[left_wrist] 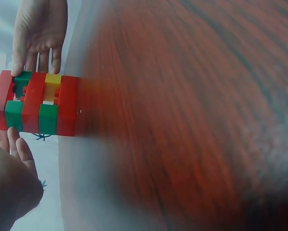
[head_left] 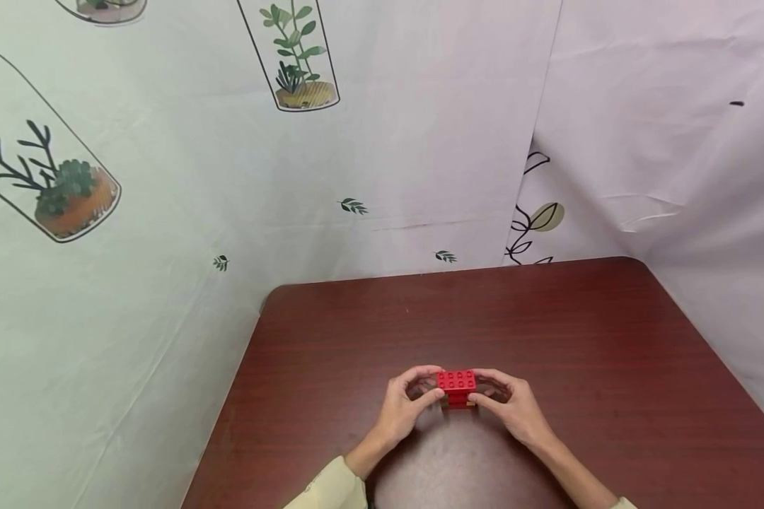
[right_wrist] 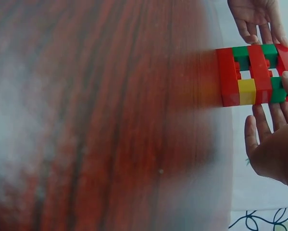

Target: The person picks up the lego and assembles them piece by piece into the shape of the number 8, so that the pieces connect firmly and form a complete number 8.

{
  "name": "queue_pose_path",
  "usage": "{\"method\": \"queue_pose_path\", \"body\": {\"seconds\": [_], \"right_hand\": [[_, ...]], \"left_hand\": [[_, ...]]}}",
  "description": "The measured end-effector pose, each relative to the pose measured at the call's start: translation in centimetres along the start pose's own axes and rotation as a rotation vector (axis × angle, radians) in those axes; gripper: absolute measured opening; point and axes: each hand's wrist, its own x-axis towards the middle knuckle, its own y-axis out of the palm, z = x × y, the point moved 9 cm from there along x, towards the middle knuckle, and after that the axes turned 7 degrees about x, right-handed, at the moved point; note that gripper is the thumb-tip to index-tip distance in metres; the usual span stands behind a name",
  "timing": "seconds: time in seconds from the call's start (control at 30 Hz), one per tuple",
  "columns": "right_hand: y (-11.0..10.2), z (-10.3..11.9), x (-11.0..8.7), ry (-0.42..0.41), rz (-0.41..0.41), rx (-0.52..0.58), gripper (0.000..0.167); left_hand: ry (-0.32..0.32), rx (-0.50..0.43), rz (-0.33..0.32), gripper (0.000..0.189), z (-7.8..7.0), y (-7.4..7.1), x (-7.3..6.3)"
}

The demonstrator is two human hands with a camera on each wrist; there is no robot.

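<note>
A small tower of toy building bricks (left_wrist: 33,103) stands on the table between the two hands. Its long red layers alternate with shorter green bricks (left_wrist: 48,119) and a yellow brick (right_wrist: 246,91), and gaps show between the short ones. On top lies a studded red brick (head_left: 456,380). My left hand (head_left: 402,406) grips this top brick at its left end, thumb in front and fingers behind. At the right end my right hand (head_left: 518,410) holds it in the same way, its thumb at the front corner.
The dark red-brown wooden table (head_left: 369,332) has rounded far corners. White cloth (head_left: 420,141) printed with plants hangs behind it and along its sides. A bright patch of glare lies on the wood in front of the tower.
</note>
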Motion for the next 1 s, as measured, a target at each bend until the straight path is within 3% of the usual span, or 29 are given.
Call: {"method": "queue_pose_path", "body": {"seconds": [0.3,0.53,0.77,1.0], "right_hand": [[0.0,0.2,0.2,-0.028,0.005,-0.029,0.043],[0.0,1.1,0.6,-0.107,0.029,0.045,0.041],[-0.2,1.4,0.6,-0.111,0.026,-0.004,0.036],[-0.4,1.7,0.6,-0.104,0.01,-0.057,0.035]], "left_hand": [[-0.007,-0.001,-0.04,0.032,0.4,-0.1,-0.2],[0.012,0.02,-0.048,0.032,0.3,-0.1,-0.3],[-0.009,0.024,-0.044,0.032,0.3,-0.2,-0.3],[0.023,0.033,-0.043,0.031,0.4,-0.1,-0.2]]}}
